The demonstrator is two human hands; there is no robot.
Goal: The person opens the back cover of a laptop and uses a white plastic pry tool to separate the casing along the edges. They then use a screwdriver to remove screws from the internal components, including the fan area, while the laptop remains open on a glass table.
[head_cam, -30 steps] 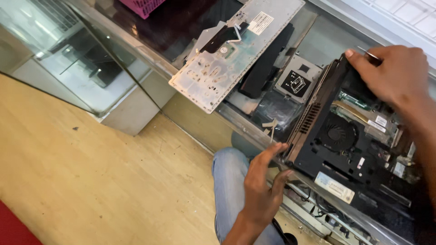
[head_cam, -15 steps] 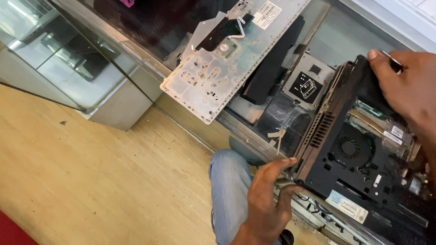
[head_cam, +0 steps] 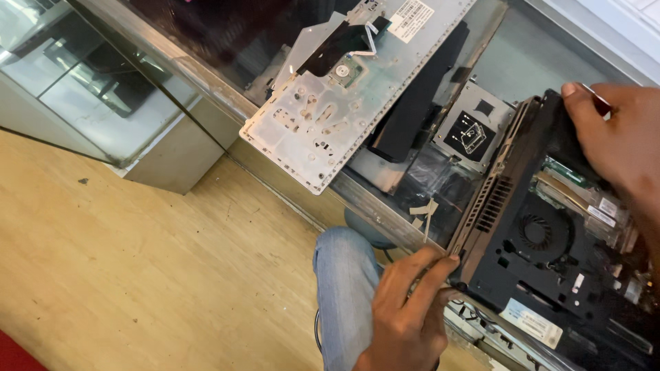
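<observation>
An opened black laptop base point(head_cam: 550, 268) lies on a glass counter with its fan point(head_cam: 535, 232) and circuit boards bare. My left hand point(head_cam: 405, 309) pinches the laptop's near-left corner by the vent grille. My right hand point(head_cam: 615, 137) rests on the far edge of the laptop and grips a thin metal tool that sticks out between the fingers. A silver keyboard plate point(head_cam: 344, 96) lies upside down to the left, overhanging the counter's edge.
A square drive caddy point(head_cam: 473, 134) and a long black strip point(head_cam: 416, 103) lie on the glass counter point(head_cam: 512, 62) between plate and laptop. A glass display case point(head_cam: 82, 103) stands at left over the wooden floor point(head_cam: 137, 275). My knee in blue jeans point(head_cam: 344, 288) is below.
The view has shifted, so everything sits further right and lower in frame. My left hand has closed in onto the laptop's near corner. My right hand stays on the far edge.
</observation>
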